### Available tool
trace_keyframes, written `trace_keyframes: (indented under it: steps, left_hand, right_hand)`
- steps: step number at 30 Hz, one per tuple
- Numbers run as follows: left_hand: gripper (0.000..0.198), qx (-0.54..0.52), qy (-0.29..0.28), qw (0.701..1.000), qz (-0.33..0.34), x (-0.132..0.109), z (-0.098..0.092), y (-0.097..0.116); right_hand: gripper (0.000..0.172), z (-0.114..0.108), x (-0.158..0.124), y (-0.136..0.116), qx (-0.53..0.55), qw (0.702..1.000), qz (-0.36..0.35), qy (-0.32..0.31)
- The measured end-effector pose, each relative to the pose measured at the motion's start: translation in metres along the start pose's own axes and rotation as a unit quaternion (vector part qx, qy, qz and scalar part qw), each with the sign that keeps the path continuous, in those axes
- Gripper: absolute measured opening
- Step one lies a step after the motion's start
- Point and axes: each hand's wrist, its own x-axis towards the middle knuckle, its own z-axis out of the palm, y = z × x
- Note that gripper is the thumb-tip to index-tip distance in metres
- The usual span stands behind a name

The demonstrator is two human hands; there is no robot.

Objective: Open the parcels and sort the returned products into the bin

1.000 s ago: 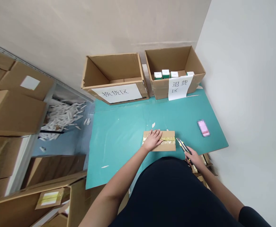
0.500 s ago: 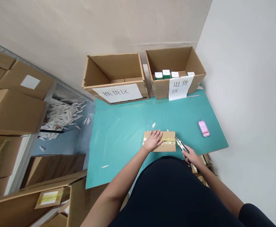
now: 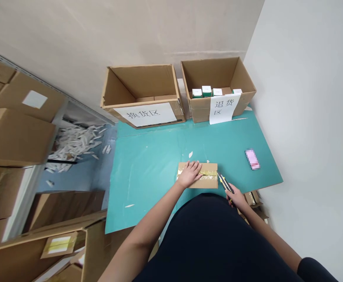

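Note:
A small flat cardboard parcel (image 3: 208, 180) sealed with yellowish tape lies on the teal table (image 3: 147, 164) near its front edge. My left hand (image 3: 189, 173) rests flat on the parcel's left half, fingers spread. My right hand (image 3: 236, 197) is closed round a black and yellow utility knife (image 3: 224, 184). The knife's tip touches the parcel's right end at the tape line.
Two open cardboard boxes with white paper labels stand at the table's back: the left box (image 3: 142, 96) and the right box (image 3: 218, 88), which holds small white and green cartons. A pink object (image 3: 253, 159) lies at the right. Stacked cartons (image 3: 15, 137) fill the left side.
My right hand has brought the knife leftward and closer, from beside the parcel to its right end. My left hand has stayed on the parcel.

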Motion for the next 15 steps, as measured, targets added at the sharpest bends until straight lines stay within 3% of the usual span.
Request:
trace_keyframes:
  steps: [8,15]
  left_hand:
    - [0.052,-0.023,0.013,1.0,-0.003,0.002,0.001,-0.002]
    - [0.052,-0.026,0.013,0.999,-0.016,0.002,0.0,-0.001]
  right_hand:
    - [0.063,0.003,-0.005,0.017,0.0,1.0,-0.03,0.003]
    - [0.065,-0.003,-0.009,-0.001,0.028,0.998,-0.005,0.058]
